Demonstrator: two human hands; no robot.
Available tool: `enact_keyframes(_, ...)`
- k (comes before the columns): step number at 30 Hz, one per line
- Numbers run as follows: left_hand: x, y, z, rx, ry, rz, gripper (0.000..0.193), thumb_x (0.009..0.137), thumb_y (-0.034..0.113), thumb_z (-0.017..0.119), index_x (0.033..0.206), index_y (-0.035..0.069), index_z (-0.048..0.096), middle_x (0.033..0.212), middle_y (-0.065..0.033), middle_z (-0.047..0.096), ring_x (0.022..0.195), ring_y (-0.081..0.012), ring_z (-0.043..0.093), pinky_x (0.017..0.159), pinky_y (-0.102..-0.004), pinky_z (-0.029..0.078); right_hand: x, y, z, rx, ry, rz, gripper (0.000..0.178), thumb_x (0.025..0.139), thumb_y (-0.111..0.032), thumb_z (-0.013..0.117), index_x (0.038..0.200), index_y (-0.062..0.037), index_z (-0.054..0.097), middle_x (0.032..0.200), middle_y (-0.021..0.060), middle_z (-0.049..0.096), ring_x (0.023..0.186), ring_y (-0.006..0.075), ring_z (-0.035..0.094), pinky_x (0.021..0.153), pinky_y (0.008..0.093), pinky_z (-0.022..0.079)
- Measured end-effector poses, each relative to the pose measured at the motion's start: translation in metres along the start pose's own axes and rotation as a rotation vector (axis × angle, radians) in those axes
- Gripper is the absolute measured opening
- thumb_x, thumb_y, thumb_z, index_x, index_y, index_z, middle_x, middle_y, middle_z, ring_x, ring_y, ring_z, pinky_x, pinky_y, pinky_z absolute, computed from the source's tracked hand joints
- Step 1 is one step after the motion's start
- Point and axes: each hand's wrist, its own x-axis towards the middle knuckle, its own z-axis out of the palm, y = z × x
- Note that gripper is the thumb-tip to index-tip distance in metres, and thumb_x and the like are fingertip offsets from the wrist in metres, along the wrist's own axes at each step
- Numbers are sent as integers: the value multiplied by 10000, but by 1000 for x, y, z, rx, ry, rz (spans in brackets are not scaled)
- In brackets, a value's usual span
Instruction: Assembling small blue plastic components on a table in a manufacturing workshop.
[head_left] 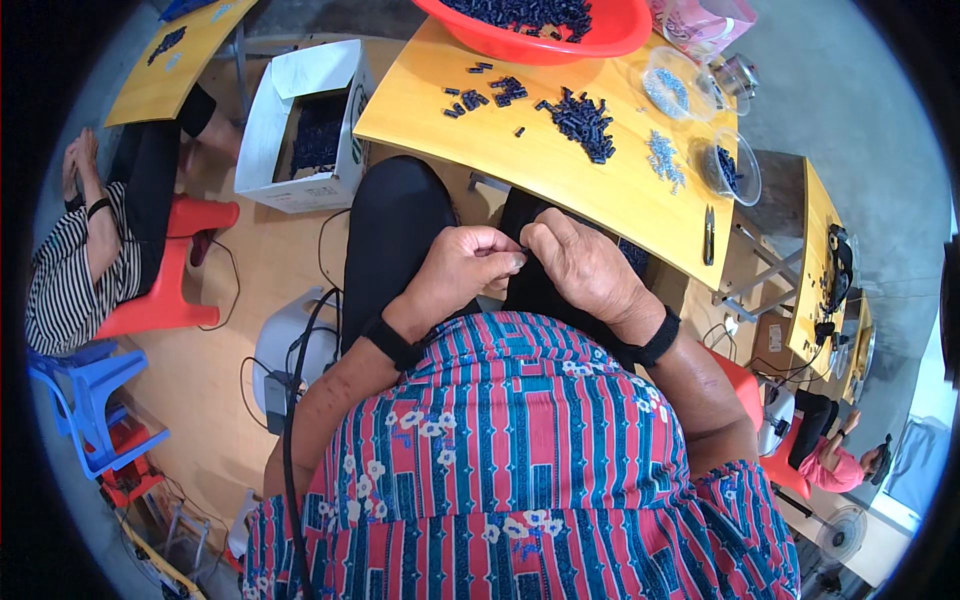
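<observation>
My left hand (455, 270) and my right hand (582, 262) meet fingertip to fingertip above my lap, just short of the table's near edge. Both are closed in a pinch. A tiny dark piece (524, 250) shows between the fingertips, mostly covered, so its exact kind cannot be made out. On the yellow table (430, 80) ahead lies a pile of small dark cylindrical parts (585, 125), with smaller groups of them (467, 102) to its left. Small clear-grey pieces (664, 160) are scattered to the right. Dark-handled snips (709, 235) rest near the right edge.
A red basin (560, 48) full of dark parts stands at the table's far side. Clear tubs (668, 92) sit at the right. On the floor, left, is an open white carton (290, 190). One person sits on a red stool (170, 280); another is at far right.
</observation>
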Motion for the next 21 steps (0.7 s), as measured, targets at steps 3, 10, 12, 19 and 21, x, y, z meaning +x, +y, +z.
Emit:
enact_keyframes(3,0,1,-1,-28,0,-16,133,874,88,659,933,-30,679,820,-8,660,758,-55,591,689,-201,485,1,1,4,55,24,8,164,814,-92,544,958,-37,487,845,139,491,721,318,595,601,407,511)
enact_keyframes(10,1,-3,-5,-131,-8,29,140,906,100,642,974,-20,667,855,-17,663,788,-64,610,733,-211,506,2,-6,11,852,183,455,93,886,31,572,956,-4,622,808,72,588,630,135,598,594,252,498)
enact_keyframes(12,2,-4,-5,-160,-6,24,144,916,104,634,990,-15,665,867,-23,666,793,-70,617,740,-216,513,-1,-4,15,999,241,544,98,904,29,574,960,5,651,794,54,607,626,98,592,602,228,493)
enact_keyframes(19,2,-5,-6,-186,-6,19,176,944,138,613,1032,-9,650,902,-34,663,811,-80,630,769,-230,533,0,-7,14,899,271,521,131,884,33,599,991,19,673,822,65,643,648,101,617,615,227,511)
enact_keyframes(21,2,-6,-5,-203,-4,9,177,946,137,609,1037,-9,648,911,-36,661,809,-80,629,774,-230,534,0,-7,14,890,280,519,139,877,39,605,996,18,675,833,71,646,653,104,622,614,229,515)
